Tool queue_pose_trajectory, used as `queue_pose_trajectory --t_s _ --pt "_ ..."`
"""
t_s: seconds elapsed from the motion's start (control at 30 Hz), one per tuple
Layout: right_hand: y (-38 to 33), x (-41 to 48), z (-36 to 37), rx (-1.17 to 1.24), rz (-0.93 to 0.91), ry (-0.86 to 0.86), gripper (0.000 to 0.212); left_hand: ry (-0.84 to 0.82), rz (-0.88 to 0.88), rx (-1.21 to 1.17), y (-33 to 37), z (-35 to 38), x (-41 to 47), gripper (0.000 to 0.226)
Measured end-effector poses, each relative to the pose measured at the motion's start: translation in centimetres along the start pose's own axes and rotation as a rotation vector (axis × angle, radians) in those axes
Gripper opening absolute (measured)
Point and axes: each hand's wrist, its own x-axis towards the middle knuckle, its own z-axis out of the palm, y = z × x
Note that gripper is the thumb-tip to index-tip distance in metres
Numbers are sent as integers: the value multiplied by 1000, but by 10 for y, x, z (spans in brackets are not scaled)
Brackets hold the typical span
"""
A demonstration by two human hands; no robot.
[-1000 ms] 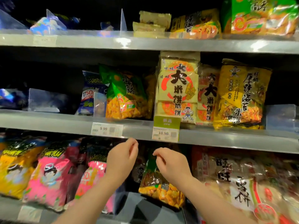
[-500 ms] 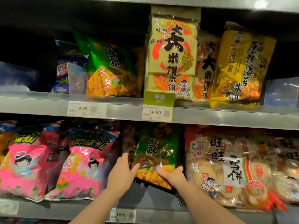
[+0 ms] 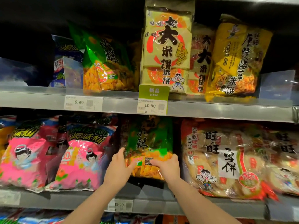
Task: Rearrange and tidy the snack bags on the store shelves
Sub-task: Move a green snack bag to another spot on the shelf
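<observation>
Change: left hand [image 3: 119, 167] and right hand [image 3: 168, 167] now grip green snack bag [image 3: 150, 143] | Meaning: straightening underway on lower shelf [image 3: 161, 202]

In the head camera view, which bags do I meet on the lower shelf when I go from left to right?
First pink bag → second pink bag → green bag, held at its bottom by the left hand and the right hand → red and white bag.

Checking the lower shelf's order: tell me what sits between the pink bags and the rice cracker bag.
The head view shows the green snack bag, gripped by the left hand and right hand.
</observation>
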Motion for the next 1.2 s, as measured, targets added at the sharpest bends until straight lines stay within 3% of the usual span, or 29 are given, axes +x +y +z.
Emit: queue_pose_trajectory --t_s 0.17,0.6,0.77,0.87,1.2 --pt "-7 -20 -12 124 -72 -82 81 73 -21 -69 9 -5 -11 76" --pt "-1 -76 -61 331 5 -256 106 197 41 -97 37 -16 -78 76" --pt "5 -101 -77 352 -3 -362 89 211 3 -56 38 -30 -107 78" --pt "3 -115 -80 343 -48 -417 95 262 -9 -14 40 -43 -125 71" --pt "-19 -160 -50 274 -289 -587 102 465 -138 106 18 -92 -164 82"
